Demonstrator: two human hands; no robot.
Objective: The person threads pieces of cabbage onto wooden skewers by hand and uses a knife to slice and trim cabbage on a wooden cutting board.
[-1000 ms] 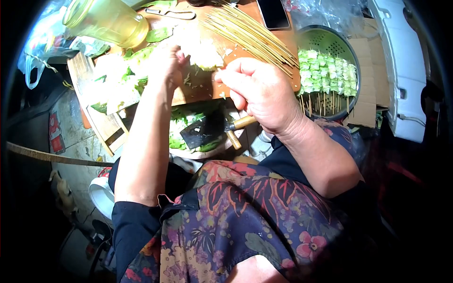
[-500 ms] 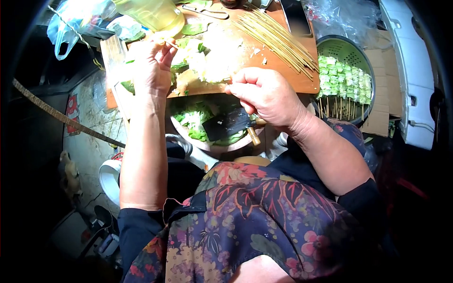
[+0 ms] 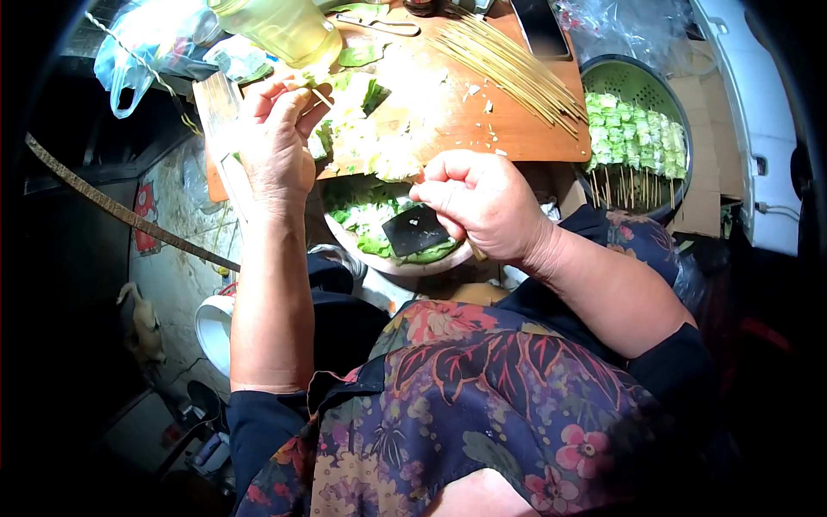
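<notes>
My left hand (image 3: 280, 142) is raised over the left side of the wooden board (image 3: 469, 125), its fingers pinching a small green cabbage leaf piece (image 3: 300, 84). A thin pale stick tip shows by those fingers. My right hand (image 3: 487, 202) is closed at the board's front edge, thumb and finger pinching the end of a bamboo skewer (image 3: 419, 179). Pale cabbage pieces (image 3: 388, 162) lie along the line between my hands; glare hides how many are on the skewer. Below, a bowl (image 3: 396, 265) of cut leaves holds a black-bladed cleaver (image 3: 420, 233).
Bare bamboo skewers (image 3: 508, 73) lie fanned on the board beside a dark phone (image 3: 541, 30). At right, a green colander (image 3: 633, 76) holds skewered cabbage (image 3: 637, 138). A yellowish plastic container (image 3: 280, 30), a peeler-like tool (image 3: 379, 24) and a plastic bag (image 3: 142, 52) are at the back left.
The view has shifted slightly. My left fingers now show a green leaf piece at the stick tip. My right hand sits slightly lower and covers most of the cleaver handle.
</notes>
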